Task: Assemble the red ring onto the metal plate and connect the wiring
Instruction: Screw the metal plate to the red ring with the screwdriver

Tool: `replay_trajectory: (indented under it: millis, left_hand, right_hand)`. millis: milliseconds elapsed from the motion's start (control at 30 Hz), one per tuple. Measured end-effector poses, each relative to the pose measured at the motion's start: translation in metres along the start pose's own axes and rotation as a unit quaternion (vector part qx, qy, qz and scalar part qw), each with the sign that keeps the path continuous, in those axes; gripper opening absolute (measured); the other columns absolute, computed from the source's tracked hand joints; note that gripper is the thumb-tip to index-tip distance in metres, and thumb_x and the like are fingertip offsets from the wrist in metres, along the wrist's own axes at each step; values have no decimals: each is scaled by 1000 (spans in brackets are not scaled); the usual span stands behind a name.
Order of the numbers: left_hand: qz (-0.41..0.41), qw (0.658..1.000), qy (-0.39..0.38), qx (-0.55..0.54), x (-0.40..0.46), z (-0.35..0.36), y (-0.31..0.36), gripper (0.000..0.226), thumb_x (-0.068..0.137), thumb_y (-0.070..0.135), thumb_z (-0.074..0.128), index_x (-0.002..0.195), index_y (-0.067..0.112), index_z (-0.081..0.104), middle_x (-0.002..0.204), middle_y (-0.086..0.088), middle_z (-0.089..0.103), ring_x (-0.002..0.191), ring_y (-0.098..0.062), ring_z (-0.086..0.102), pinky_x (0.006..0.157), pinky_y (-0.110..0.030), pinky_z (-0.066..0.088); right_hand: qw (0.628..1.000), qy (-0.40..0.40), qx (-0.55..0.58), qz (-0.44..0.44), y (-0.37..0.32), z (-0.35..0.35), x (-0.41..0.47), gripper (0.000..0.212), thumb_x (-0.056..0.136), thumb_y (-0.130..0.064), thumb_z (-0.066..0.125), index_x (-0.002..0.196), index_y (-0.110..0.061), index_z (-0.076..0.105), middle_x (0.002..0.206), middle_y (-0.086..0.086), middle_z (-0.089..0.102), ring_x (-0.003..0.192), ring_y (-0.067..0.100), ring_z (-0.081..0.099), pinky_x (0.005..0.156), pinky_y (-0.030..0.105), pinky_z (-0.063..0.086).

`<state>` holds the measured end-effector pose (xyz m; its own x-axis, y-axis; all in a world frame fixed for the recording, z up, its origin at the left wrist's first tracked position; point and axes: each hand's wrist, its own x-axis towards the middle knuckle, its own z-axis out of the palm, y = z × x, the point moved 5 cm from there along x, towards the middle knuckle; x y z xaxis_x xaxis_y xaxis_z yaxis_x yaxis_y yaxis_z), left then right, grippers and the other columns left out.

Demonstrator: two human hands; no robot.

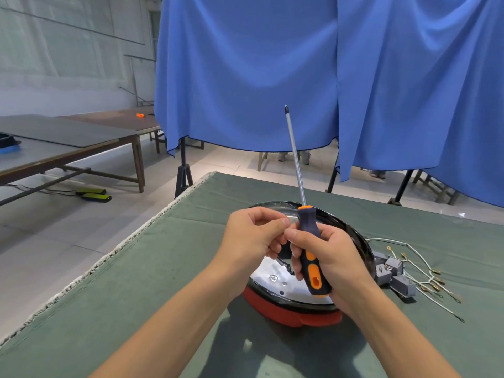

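Screwdriver (pixel 311 249) upright in our right hand (pixel 327 257), left hand (pixel 253 236) pinching beside it, above metal plate (pixel 275 276) and red ring (pixel 289 309).

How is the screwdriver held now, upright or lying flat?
Upright: the right hand grips the screwdriver by its handle, tip pointing up, slightly tilted.

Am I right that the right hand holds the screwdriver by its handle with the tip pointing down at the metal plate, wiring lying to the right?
Not quite. The head view shows the right hand holding the screwdriver by its handle with the tip pointing up, away from the metal plate. The wiring does lie to the right.
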<state>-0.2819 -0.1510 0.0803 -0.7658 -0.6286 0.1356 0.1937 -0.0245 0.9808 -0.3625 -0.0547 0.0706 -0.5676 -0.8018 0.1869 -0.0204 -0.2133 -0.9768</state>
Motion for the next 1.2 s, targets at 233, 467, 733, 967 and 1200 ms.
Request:
replay_trajectory:
  millis: [233,467,733,967,1200]
  left_hand:
    - [-113,978,41,-171,-6,11,-21,7,84,6,68,81,0,67,53,-2,57,43,-7,48,41,-16,41]
    - [-256,928,-20,-272,-16,21,-25,15,84,16,67,80,6,79,58,-1,59,45,-4,50,43,-13,43]
    - [-198,936,75,-281,-9,4,-14,6,82,5,68,77,4,70,64,-4,69,47,-8,60,45,-16,50]
    - [-79,929,210,-295,19,-71,6,6,90,3,60,85,0,63,64,-8,71,57,-15,70,59,-26,60]
    - [-127,912,190,-340,29,-75,-9,12,96,6,51,94,-2,60,65,-11,72,75,-21,68,76,-38,55]
  right_hand:
    - [997,61,-30,-46,-4,-3,-5,24,86,-2,64,64,-13,63,50,3,55,39,16,50,39,22,42]
    - [992,74,-50,-87,-12,-2,-13,25,86,3,62,67,-12,62,48,1,55,38,14,48,40,20,41]
    - [965,111,-213,-104,-16,-18,-16,11,81,-28,72,85,-20,66,60,-3,56,56,11,53,57,33,45]
    - [865,161,-471,-60,-25,-33,-20,65,60,-91,29,85,-42,63,62,-17,62,57,5,55,54,27,43]
    - [821,156,-544,-68,-18,-39,-20,33,65,-86,42,90,-67,52,70,-23,66,70,1,59,61,23,47]
